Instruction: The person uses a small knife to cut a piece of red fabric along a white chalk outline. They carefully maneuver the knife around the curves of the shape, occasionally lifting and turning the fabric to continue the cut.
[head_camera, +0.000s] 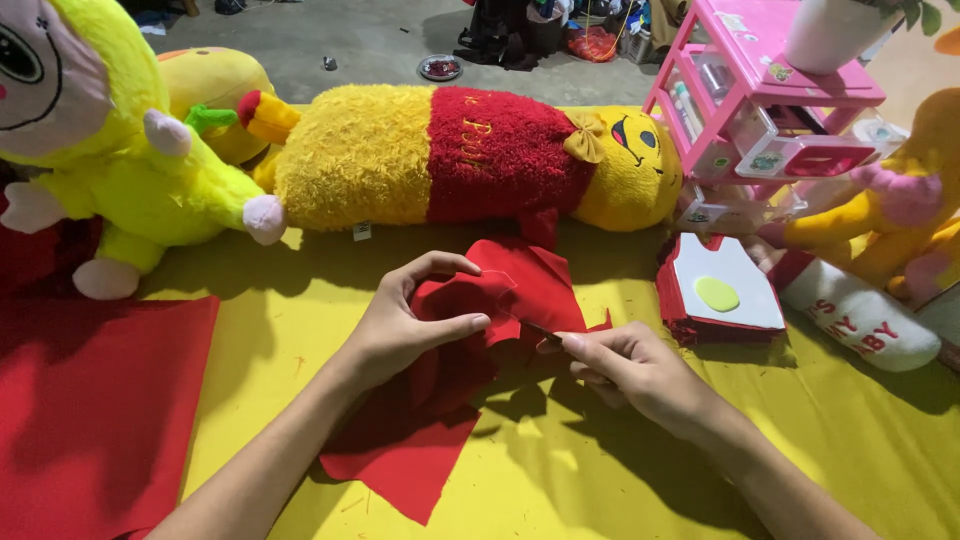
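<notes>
Pinching red felt (520, 290), the left hand (400, 325) holds it beside the closed right hand (625, 365).

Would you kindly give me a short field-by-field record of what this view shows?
Surface: yellow cloth
Left hand: grips folded red felt piece
Right hand: pinches a small dark tool at the felt's edge; kind unclear
Behind: long yellow and red plush toy, yellow-green plush toy
Right side: stack of red felt pieces, pink drawer unit
Left side: flat red felt sheet
</notes>
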